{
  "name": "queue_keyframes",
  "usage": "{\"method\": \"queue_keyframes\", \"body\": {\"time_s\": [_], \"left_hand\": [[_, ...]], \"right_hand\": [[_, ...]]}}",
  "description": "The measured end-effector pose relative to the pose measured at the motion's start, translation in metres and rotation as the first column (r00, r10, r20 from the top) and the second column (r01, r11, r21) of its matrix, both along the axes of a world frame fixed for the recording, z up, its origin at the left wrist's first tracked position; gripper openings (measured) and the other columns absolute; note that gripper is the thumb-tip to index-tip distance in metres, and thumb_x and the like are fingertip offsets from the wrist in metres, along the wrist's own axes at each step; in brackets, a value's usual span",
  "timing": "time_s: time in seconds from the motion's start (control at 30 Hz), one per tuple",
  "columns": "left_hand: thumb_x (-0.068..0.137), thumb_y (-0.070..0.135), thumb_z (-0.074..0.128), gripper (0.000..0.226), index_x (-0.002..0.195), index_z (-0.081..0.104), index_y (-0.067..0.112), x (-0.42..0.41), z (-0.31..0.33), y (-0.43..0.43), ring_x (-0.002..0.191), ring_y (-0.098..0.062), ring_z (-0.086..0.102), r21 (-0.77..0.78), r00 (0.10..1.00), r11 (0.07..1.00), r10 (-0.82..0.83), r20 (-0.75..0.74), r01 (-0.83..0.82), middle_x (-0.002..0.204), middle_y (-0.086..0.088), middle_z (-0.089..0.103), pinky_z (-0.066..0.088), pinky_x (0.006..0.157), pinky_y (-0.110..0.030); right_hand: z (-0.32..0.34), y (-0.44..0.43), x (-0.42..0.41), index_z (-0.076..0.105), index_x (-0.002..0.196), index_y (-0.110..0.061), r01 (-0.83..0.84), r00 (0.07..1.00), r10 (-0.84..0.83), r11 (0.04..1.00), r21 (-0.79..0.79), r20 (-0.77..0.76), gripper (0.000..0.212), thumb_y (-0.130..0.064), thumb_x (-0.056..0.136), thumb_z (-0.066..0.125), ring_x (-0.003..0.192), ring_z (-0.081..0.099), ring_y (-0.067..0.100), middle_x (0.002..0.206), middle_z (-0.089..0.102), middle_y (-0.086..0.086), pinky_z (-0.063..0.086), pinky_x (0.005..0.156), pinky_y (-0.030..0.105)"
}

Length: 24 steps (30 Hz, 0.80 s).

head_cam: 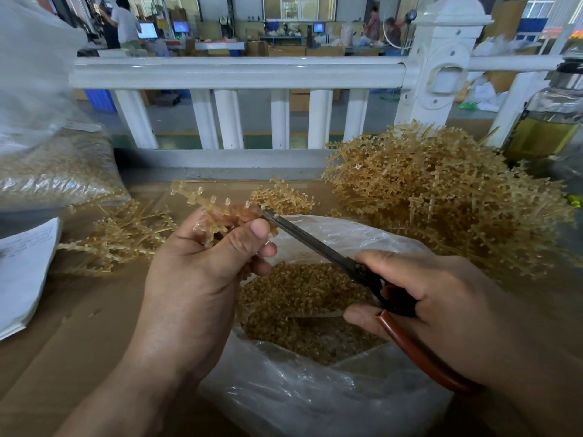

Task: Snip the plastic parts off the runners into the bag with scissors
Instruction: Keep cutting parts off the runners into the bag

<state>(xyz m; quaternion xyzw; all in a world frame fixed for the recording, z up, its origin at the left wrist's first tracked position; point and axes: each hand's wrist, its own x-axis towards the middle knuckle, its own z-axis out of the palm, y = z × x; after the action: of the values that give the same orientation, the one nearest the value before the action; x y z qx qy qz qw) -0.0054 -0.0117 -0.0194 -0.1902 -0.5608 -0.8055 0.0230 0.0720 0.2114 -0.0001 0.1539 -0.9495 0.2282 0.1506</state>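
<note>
My left hand grips a tan translucent runner with small parts along its branches, held above the open clear plastic bag. My right hand holds scissors with reddish-brown handles; the dark blade tips meet the runner just right of my left fingers. Inside the bag lies a heap of cut tan parts. Whether the blades are apart at the tip I cannot make out.
A big pile of uncut runners fills the right of the cardboard-covered table. A smaller heap of runners lies at the left. A filled bag, papers, a glass jar and a white railing ring the area.
</note>
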Motion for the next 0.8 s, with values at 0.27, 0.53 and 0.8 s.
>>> {"method": "queue_keyframes", "body": {"time_s": [0.27, 0.53, 0.8], "left_hand": [[0.071, 0.032, 0.086, 0.022, 0.084, 0.074, 0.019, 0.0002, 0.0005, -0.0017, 0.069, -0.015, 0.063, 0.064, 0.997, 0.995, -0.074, 0.036, 0.071, 0.073, -0.004, 0.065, 0.053, 0.061, -0.024], [0.071, 0.025, 0.083, 0.016, 0.083, 0.074, 0.018, -0.0019, -0.0003, -0.0029, 0.067, -0.015, 0.062, 0.067, 0.994, 0.996, -0.067, 0.082, 0.061, 0.071, -0.005, 0.064, 0.052, 0.058, -0.024], [0.077, 0.026, 0.079, 0.01, 0.081, 0.073, 0.02, -0.0009, 0.0023, -0.0014, 0.068, -0.014, 0.062, 0.043, 0.99, 0.997, -0.075, 0.121, 0.07, 0.083, -0.006, 0.07, 0.053, 0.058, -0.024]], "right_hand": [[0.0022, -0.0021, 0.0001, 0.061, 0.108, -0.036, 0.008, 1.0, -0.007, 1.0, -0.016, 0.014, 0.048, -0.075, 0.081, 0.051, 0.063, 0.057, 0.008, 0.071, 0.055, -0.012, 0.043, 0.052, 0.025], [0.0046, -0.0037, 0.0012, 0.064, 0.105, -0.032, 0.035, 0.998, -0.034, 0.999, -0.016, 0.058, 0.052, -0.076, 0.079, 0.051, 0.061, 0.057, 0.01, 0.068, 0.055, -0.011, 0.047, 0.051, 0.032], [0.0036, -0.0025, -0.0003, 0.061, 0.096, -0.03, 0.051, 0.993, -0.048, 0.999, -0.018, 0.112, 0.054, -0.079, 0.077, 0.049, 0.06, 0.056, 0.013, 0.069, 0.055, -0.007, 0.046, 0.05, 0.035]]}}
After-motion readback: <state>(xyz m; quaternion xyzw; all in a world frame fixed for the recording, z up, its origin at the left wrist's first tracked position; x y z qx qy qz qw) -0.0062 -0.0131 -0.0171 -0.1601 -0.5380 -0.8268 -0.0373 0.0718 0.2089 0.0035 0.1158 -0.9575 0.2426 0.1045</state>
